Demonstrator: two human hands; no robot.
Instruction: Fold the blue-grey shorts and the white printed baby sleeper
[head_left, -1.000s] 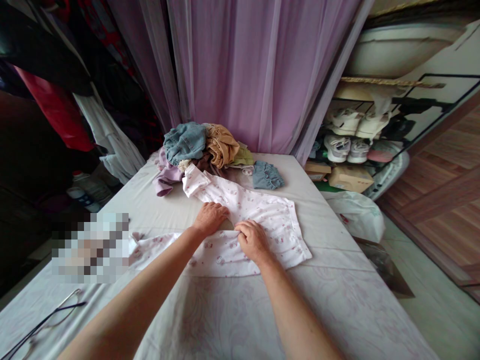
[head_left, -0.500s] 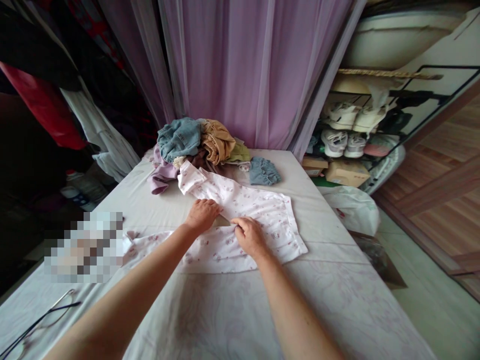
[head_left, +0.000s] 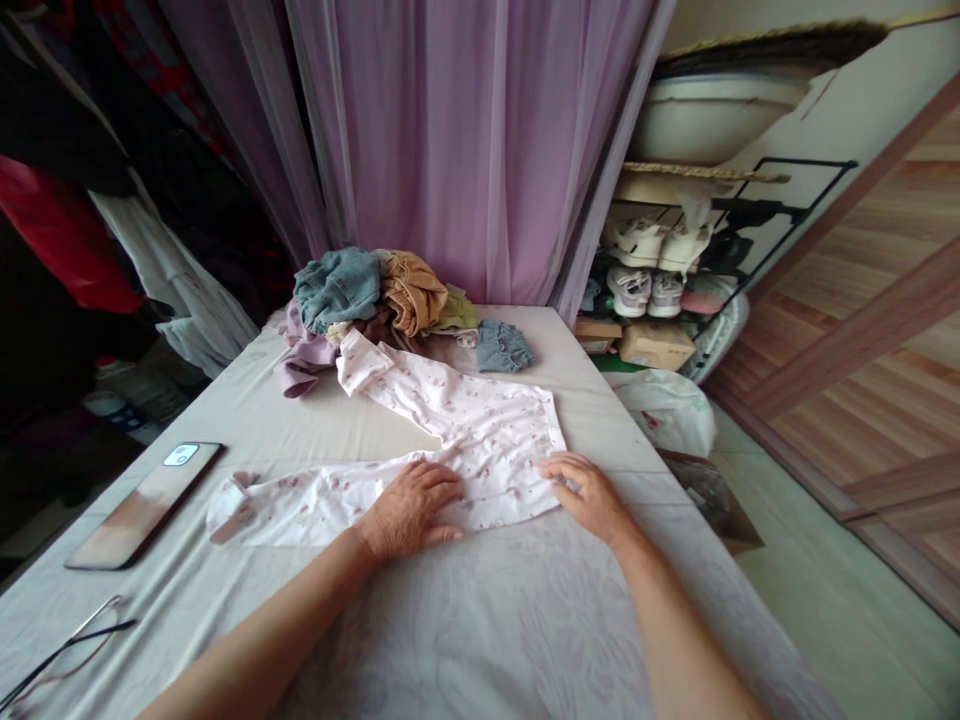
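A pair of white child's pants (head_left: 487, 420) with a small reddish print lies spread on the cloth-covered surface, legs pointing left and apart. My left hand (head_left: 416, 505) rests flat on the nearer leg, fingers stretched and thumb apart. At the waistband's near corner is my right hand (head_left: 589, 495), its fingertips touching the fabric edge. Its fingers are slightly bent, and a gap shows between them and the thumb. The far leg's cuff lies against a heap of clothes, with blue denim (head_left: 337, 285) and tan pants (head_left: 411, 292) on top.
A folded grey-blue garment (head_left: 504, 346) lies right of the heap. Toward the left edge are a phone (head_left: 142, 510) and eyeglasses (head_left: 75, 640). Purple curtains (head_left: 450, 150) hang behind. On the right stand a rack with shoes (head_left: 637, 285) and a white plastic bag (head_left: 671, 410).
Both hands have left the gap between the legs. My left hand has moved down onto the near leg, my right hand rightward to the waistband. The near leg lies straighter, and the view has shifted right.
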